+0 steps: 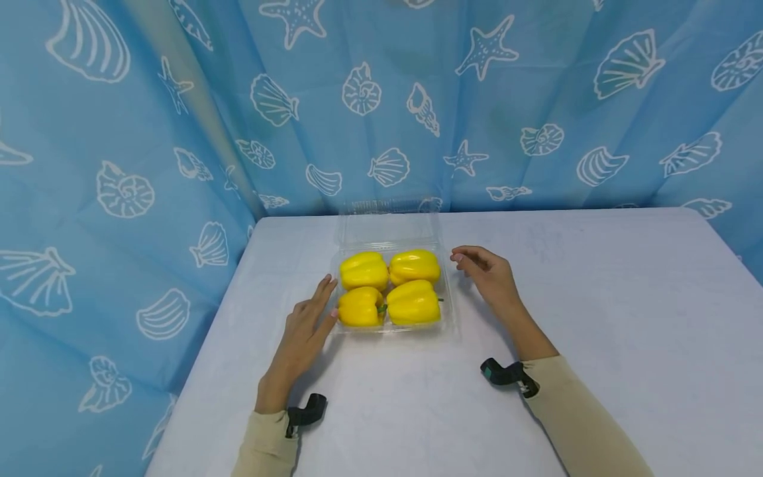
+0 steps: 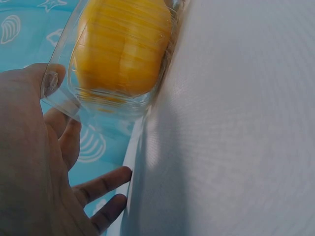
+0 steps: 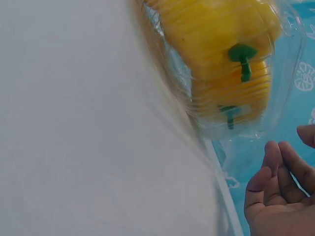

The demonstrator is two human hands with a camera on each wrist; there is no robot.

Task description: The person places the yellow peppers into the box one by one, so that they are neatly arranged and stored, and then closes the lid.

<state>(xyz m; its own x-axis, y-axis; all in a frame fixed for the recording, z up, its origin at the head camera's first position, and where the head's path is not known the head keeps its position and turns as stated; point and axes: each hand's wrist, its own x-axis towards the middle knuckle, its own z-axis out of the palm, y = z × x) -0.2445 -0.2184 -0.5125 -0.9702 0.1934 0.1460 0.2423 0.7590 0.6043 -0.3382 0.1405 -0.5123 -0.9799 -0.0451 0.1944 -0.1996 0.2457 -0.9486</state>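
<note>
Several yellow bell peppers (image 1: 414,303) with green stems sit in two rows in a clear plastic clamshell box (image 1: 420,328). Its transparent lid (image 1: 387,230) is folded back toward the curtain. At the box's left side is my left hand (image 1: 305,331), fingers spread, the thumb at the rim. In the left wrist view, that thumb (image 2: 58,73) shows at the clear flange, other fingers extending below. My right hand (image 1: 491,277) hovers off the right back corner, fingers loosely bent, holding nothing. From the right wrist, its fingertips appear below the box's ridged end, with green stems (image 3: 242,61) showing through.
A white cloth covers the table (image 1: 596,298). Behind it and along the left hangs a blue curtain (image 1: 381,99) with white shell and starfish prints, close to the lid's far edge. Black wrist cameras (image 1: 307,410) sit on both forearms.
</note>
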